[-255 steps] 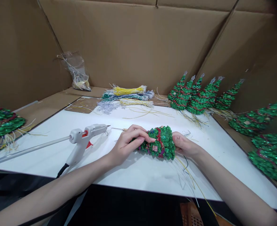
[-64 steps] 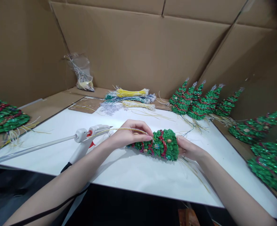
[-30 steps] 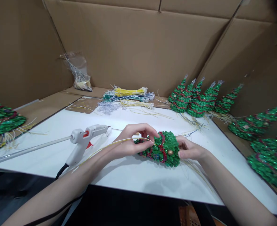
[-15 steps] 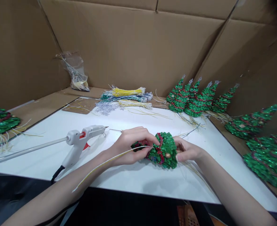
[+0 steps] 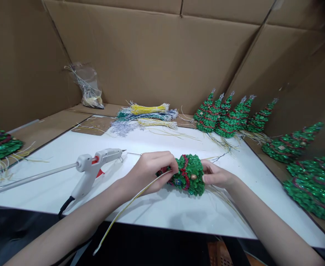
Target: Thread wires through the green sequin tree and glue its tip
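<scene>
A small green Christmas tree ornament point(image 5: 193, 173) with red garland lies on its side near the front of the white table point(image 5: 162, 210). My right hand point(image 5: 216, 174) grips its broad base, thumb on the near side. My left hand point(image 5: 155, 171) pinches a thin yellow-and-white wire point(image 5: 126, 207) at the tree's middle; the wire's long tail hangs over my forearm past the table edge. My left hand covers the tree's narrow end. Several loose wires point(image 5: 225, 199) trail from beneath the base.
On the left rests a white glue gun point(image 5: 89, 170) with a long glue stick. Bundled wires point(image 5: 149, 111) lie at the back, a plastic bag point(image 5: 89, 87) behind them to the left. Several finished trees point(image 5: 228, 116) stand at the right, another tree point(image 5: 0, 144) at far left. Cardboard walls enclose the table.
My left fingers have closed in tighter on the wire and drawn back slightly left of the red garland. The wire's free tail has swung lower. My right hand keeps its hold.
</scene>
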Demonstrator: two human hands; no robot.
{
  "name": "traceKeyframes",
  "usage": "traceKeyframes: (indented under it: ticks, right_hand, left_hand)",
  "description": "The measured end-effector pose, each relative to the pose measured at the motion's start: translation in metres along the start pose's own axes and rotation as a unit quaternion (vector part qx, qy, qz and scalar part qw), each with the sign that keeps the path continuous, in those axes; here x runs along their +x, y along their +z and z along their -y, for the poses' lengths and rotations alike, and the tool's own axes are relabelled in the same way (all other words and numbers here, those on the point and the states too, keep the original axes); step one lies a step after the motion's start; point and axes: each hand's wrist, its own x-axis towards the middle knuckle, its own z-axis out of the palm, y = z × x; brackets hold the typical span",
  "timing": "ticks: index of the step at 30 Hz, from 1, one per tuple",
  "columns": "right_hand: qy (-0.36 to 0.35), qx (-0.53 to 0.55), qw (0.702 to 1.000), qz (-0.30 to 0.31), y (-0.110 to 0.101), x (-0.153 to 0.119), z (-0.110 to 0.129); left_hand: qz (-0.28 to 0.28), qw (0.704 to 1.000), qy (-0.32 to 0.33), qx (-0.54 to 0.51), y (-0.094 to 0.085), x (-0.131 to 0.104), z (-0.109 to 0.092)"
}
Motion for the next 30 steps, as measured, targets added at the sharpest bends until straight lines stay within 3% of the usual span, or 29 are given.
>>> traceKeyframes:
  ticks: [21, 30]
  right_hand:
    - [0.008, -0.024, 1.0, 0.009, -0.0013, 0.0, -0.001]
    - [0.01, -0.004, 1.0, 0.012, -0.0007, -0.0002, -0.0014]
  left_hand:
    - [0.002, 0.997, -0.024, -0.067, -0.0084, 0.0032, -0.0006]
    - [0.011, 0.994, -0.092, -0.059, -0.0066, 0.0059, -0.003]
